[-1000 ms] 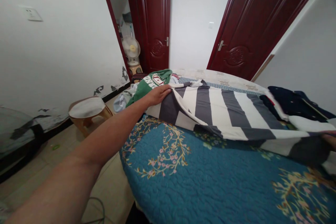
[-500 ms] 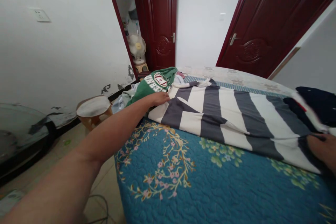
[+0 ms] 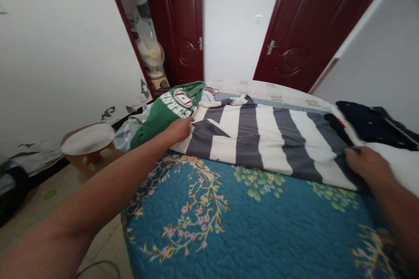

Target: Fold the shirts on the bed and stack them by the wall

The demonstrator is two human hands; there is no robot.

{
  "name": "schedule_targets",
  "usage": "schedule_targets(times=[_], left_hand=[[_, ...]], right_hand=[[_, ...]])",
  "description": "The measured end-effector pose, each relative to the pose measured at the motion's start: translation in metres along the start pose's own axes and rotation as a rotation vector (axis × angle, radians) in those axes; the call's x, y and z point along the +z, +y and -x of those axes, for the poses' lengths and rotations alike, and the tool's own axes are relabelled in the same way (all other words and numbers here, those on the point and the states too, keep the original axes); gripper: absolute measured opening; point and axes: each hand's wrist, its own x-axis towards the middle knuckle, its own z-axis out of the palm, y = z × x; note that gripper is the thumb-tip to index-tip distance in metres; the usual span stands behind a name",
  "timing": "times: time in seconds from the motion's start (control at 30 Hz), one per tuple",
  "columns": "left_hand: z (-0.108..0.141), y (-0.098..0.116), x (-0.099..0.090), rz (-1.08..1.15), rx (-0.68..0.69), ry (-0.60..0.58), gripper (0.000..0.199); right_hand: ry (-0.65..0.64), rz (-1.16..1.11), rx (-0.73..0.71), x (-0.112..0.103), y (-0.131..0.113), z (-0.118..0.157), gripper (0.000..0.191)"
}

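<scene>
Across the teal quilted bedspread with floral sprigs (image 3: 248,226), a grey-and-white striped cloth garment (image 3: 262,139) is spread in a long strip from eleven to three o'clock. Its left end is pinched by the nearly closed left hand (image 3: 180,130), beside a crumpled green garment with white lettering (image 3: 166,111) at eleven o'clock. The right end is gripped in the curled right hand (image 3: 369,163); its fingertips cannot be made out clearly. Dark navy folded clothing (image 3: 373,124) is seen at two o'clock, beyond the right hand.
</scene>
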Motion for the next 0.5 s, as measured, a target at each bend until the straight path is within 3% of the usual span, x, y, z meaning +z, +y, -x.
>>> schedule_targets(times=[0.07, 0.13, 0.37, 0.5], left_hand=[[0.008, -0.005, 0.006, -0.104, -0.035, -0.011, 0.054], [0.015, -0.013, 0.012, -0.187, -0.034, 0.006, 0.054], [0.022, -0.022, 0.03, -0.264, 0.044, 0.072, 0.055], [0.026, -0.019, 0.034, -0.336, 0.051, 0.093, 0.058]], right_hand=[[-0.135, 0.013, 0.078, 0.004, -0.005, -0.014, 0.049], [-0.167, 0.053, 0.039, -0.001, -0.003, -0.012, 0.052], [-0.026, 0.216, 0.108, -0.011, -0.006, 0.049, 0.047], [0.034, 0.218, 0.092, -0.009, -0.008, 0.061, 0.046]])
